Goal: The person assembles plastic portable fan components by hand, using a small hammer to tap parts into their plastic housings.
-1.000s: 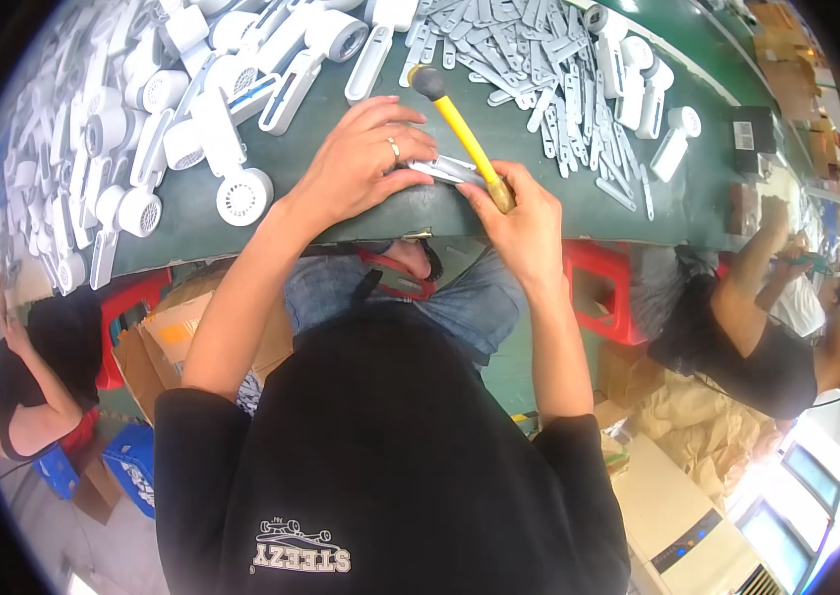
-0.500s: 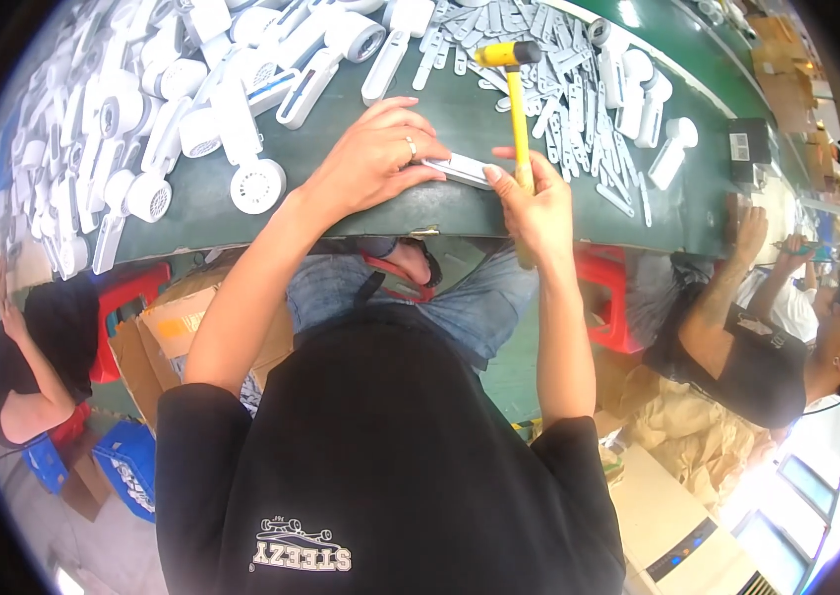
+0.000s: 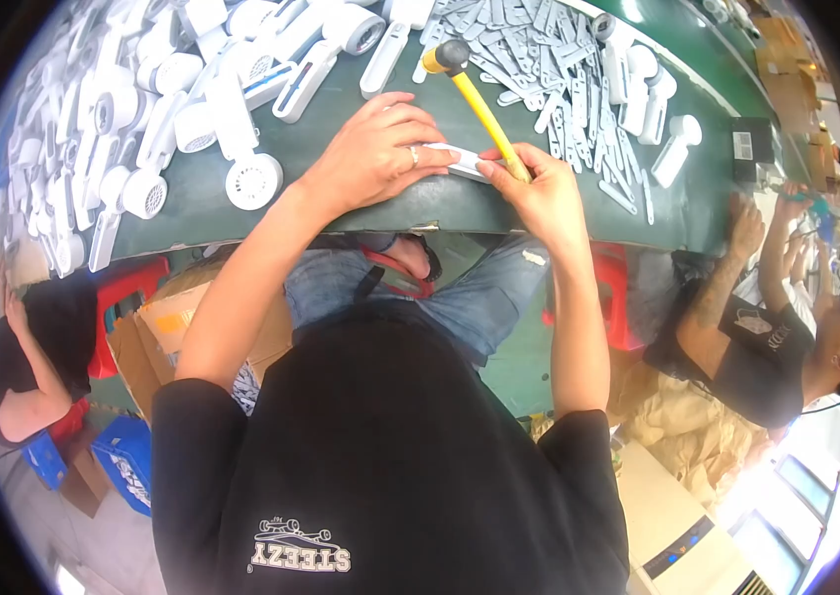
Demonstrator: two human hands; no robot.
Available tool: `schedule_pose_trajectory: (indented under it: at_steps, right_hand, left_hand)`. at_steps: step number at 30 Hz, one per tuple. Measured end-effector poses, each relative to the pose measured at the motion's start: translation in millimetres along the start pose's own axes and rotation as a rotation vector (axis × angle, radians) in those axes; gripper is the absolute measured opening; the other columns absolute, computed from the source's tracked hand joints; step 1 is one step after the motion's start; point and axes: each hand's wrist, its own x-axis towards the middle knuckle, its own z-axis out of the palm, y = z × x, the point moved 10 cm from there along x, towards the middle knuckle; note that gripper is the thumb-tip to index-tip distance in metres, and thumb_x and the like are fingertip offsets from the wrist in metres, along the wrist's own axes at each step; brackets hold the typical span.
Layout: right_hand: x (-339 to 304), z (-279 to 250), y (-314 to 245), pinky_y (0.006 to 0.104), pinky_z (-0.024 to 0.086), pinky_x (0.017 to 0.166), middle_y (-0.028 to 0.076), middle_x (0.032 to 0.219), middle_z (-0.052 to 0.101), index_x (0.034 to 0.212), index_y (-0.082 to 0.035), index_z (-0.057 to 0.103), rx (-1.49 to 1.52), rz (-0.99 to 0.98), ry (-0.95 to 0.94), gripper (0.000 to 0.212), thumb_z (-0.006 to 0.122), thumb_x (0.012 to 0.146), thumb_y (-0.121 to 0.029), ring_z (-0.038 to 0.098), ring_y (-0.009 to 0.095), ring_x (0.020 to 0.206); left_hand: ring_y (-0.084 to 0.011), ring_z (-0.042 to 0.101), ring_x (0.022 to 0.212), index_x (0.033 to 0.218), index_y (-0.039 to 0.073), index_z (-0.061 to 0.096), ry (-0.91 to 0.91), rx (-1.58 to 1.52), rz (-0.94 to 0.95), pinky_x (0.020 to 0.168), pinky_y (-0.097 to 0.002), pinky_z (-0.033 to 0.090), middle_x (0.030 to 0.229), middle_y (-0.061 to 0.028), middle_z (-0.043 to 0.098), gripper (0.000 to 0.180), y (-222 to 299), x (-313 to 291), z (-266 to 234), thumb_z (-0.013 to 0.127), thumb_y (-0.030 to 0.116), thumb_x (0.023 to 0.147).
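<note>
My left hand (image 3: 377, 149), with a ring on one finger, is closed on one end of a slim white plastic piece (image 3: 467, 162) just above the table's near edge. Most of that piece is hidden by my fingers. My right hand (image 3: 547, 198) grips a mallet (image 3: 484, 111) by its yellow handle, and its thumb and fingertips also meet the piece's right end. The mallet's yellow and black head points up and left, beyond the piece. White handheld fans (image 3: 254, 181) lie heaped to the left of my left hand. Beyond my right hand are many flat grey-white strips (image 3: 579, 89).
The green table (image 3: 370, 213) has a worn near edge. Several more white fans (image 3: 676, 149) lie at its right, near a dark box (image 3: 752, 142). A cardboard box (image 3: 182, 317) and red stools (image 3: 610, 297) stand below. Co-workers (image 3: 757, 347) sit on both sides.
The mallet has tilted from nearly upright to leaning left, its head now lower-left of before. My right hand has turned with it and shifted slightly right. My left hand still holds the piece.
</note>
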Motion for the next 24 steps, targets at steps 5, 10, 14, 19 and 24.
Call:
schedule_pose_trajectory:
  at_steps: [5,10,14,19,24]
  right_hand:
    - [-7.6,1.6,1.4,0.0275,0.043,0.050,0.003,0.070,0.067,0.134,-0.004,0.072,-0.004,0.280,-0.029,0.048,0.081,0.096,-0.031,0.054,0.009,0.053]
    - [-2.8,25.3,25.0,0.0245,0.031,0.041,-0.002,0.062,0.058,0.131,0.001,0.071,0.396,0.308,-0.157,0.040,0.077,0.101,-0.026,0.041,0.005,0.041]
    - [-1.9,24.8,32.6,0.0245,0.031,0.041,-0.003,0.062,0.057,0.128,0.000,0.072,0.429,0.295,-0.116,0.038,0.078,0.101,-0.025,0.040,0.005,0.042]
    - [-25.7,8.6,31.0,0.0226,0.033,0.045,-0.005,0.067,0.049,0.147,-0.003,0.059,0.308,0.121,0.082,0.048,0.069,0.107,-0.029,0.041,0.003,0.050]
    - [-127.8,-19.5,21.0,0.0241,0.041,0.054,-0.002,0.074,0.056,0.166,-0.009,0.037,0.227,0.160,0.183,0.056,0.045,0.116,-0.032,0.051,0.004,0.061]
  left_hand:
    - [-0.0215,0.069,0.107,0.110,0.018,0.082,-0.031,0.017,-0.017,0.111,-0.0490,0.052,0.108,-0.0007,0.075,0.027,-0.8,1.4,2.1,0.084,0.015,0.083]
    - [-0.0205,0.070,0.106,0.111,0.020,0.082,-0.014,0.066,-0.033,0.112,-0.0496,0.051,0.106,0.0001,0.075,0.028,3.5,3.3,0.4,0.082,0.015,0.084]
    - [-0.0193,0.070,0.104,0.112,0.023,0.082,-0.074,0.139,0.028,0.115,-0.0505,0.049,0.105,0.0016,0.075,0.029,12.7,14.0,9.9,0.081,0.016,0.084]
    - [-0.0169,0.069,0.101,0.113,0.030,0.083,-0.116,0.138,0.019,0.123,-0.0507,0.042,0.100,0.0035,0.076,0.031,9.5,13.5,16.5,0.080,0.018,0.085]
    - [-0.0182,0.070,0.096,0.113,0.027,0.084,-0.063,0.155,0.031,0.122,-0.0499,0.043,0.097,0.0029,0.076,0.033,11.2,11.4,14.6,0.081,0.016,0.082]
